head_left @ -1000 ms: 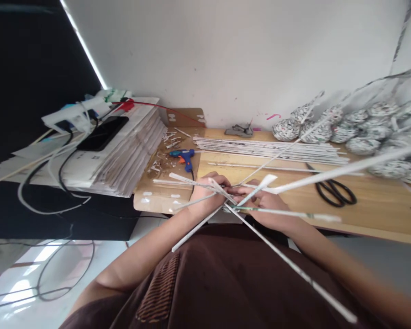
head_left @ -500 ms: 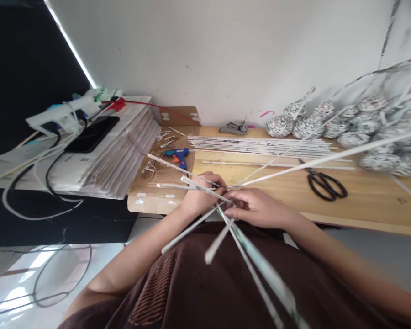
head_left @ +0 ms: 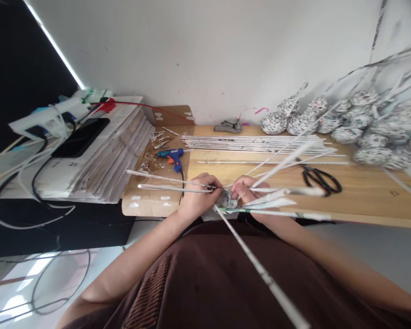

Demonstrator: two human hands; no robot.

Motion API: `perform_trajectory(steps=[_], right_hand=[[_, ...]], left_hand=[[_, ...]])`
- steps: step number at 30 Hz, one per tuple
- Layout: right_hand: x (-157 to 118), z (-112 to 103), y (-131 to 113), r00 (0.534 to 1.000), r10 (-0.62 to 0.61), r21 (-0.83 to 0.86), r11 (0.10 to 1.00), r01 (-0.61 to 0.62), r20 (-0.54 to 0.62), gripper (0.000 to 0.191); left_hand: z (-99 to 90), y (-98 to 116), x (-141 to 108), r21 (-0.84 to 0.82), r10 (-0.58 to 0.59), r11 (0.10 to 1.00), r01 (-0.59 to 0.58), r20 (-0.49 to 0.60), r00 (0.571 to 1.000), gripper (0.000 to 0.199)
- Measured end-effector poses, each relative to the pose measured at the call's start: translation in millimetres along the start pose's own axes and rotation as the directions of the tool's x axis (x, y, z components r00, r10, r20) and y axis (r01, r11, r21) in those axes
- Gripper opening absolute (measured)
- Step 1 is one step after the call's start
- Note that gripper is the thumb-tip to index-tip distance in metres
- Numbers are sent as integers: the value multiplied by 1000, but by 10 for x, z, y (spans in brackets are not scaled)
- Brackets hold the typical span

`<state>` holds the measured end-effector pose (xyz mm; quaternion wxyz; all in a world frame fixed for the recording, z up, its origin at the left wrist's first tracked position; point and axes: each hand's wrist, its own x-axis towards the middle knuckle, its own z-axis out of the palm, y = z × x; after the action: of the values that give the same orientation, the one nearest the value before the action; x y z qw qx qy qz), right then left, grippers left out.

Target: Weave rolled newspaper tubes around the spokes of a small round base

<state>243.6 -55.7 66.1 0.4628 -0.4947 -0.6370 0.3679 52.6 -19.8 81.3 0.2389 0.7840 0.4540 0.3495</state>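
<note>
A small woven paper piece (head_left: 225, 199) is between my hands at the table's front edge, with several thin rolled paper sticks spreading out from it. My left hand (head_left: 202, 194) is closed on its left side, fingertips pinching at the weave, and two sticks point left past it. On the right, the fingers of my right hand (head_left: 245, 189) are bent and pressed around the bases of several paper sticks (head_left: 270, 212), which fan out to the right. One long stick (head_left: 256, 262) runs down over the brown clothing toward the camera.
Behind the hands lie a row of paper sticks (head_left: 253, 142) and a blue glue gun (head_left: 174, 157) on cardboard. Black scissors (head_left: 320, 179) are at right, below woven paper balls (head_left: 345, 121). A paper stack (head_left: 113, 155) with a phone (head_left: 80, 136) stands left.
Several sticks that pointed left and down toward the body now point right. The woven piece shows more clearly between the hands. The whole view has shifted slightly.
</note>
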Motion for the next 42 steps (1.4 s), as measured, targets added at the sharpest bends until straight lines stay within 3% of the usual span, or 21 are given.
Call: perform_trajectory(steps=[3,6,10,13,17,20,27,42], right_hand=[[23,19,-52,994,16,102,995,-5,-105,35],[31,41,-58,983,61,69,996,-50,-174,27],[12,56,24,994,24,-24,999,-27,-106,19],[-5,80,103,988,74,-42,996,-80,-136,17],[-13,123,192,973,154,107,985,-137,-173,20],[-21,146,228,972,128,178,980,-93,-197,24],[-43,185,131,961,32,263,964,43,-274,26],[130,151,3,942,149,395,918,-18,-302,33]], left_hand=[[22,1,-21,22,35,999,-35,-24,999,12],[58,-39,-44,20,58,998,-57,-52,997,11],[106,-105,-64,14,90,996,-90,-73,993,13],[125,-108,-68,19,89,996,-88,-72,993,17],[137,-69,-80,14,45,999,-44,-105,993,18],[145,-60,-96,28,23,999,-19,-120,993,16],[170,-82,-122,46,66,997,-62,-76,995,14],[156,-16,-124,152,104,983,-101,-13,994,11]])
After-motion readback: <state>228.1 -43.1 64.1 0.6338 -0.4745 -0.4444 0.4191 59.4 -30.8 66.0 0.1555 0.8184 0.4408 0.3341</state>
